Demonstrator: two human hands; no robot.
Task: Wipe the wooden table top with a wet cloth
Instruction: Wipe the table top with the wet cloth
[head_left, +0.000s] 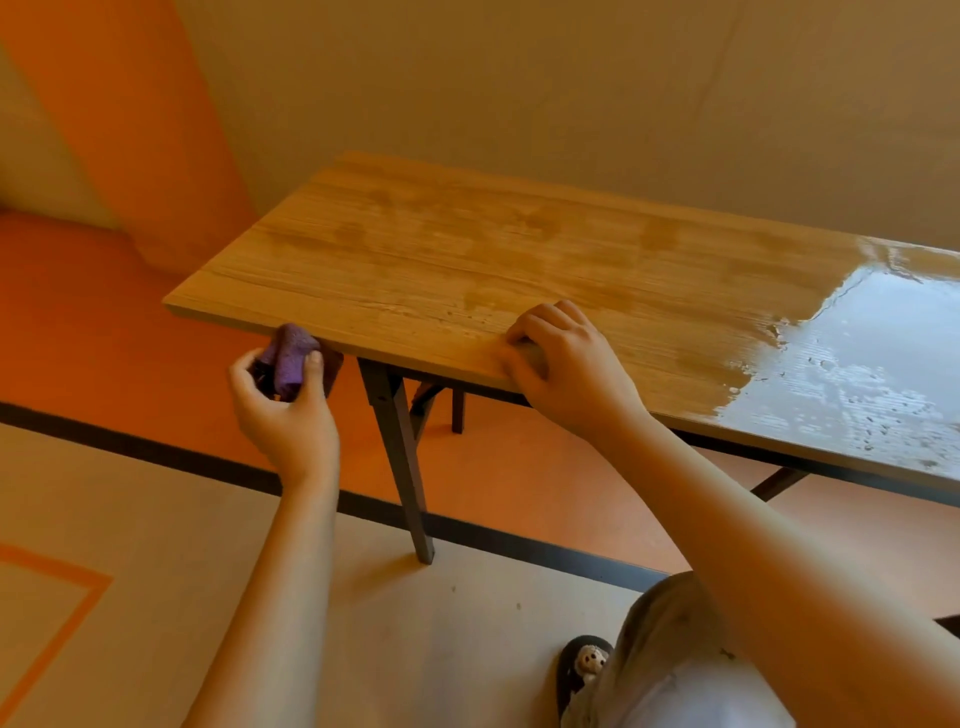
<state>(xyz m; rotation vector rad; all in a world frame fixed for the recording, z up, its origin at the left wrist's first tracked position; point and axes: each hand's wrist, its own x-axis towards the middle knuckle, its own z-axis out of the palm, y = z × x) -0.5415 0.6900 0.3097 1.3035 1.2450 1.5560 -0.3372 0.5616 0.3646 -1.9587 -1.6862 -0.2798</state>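
A long wooden table top (467, 249) stands against the wall, with damp streaks across its middle and a shiny wet patch (857, 358) at its right end. My left hand (283, 405) holds a bunched purple cloth (291, 356) just off the table's near edge, close to the left corner. My right hand (566, 364) rests on the near edge of the table top with its fingers curled, and nothing shows in it.
Dark folding legs (400, 441) stand under the table's left end. A beige wall (519, 78) runs right behind the table. The floor is orange and beige with a black stripe (156, 447). A slipper with a small plush figure (587, 670) shows at the bottom.
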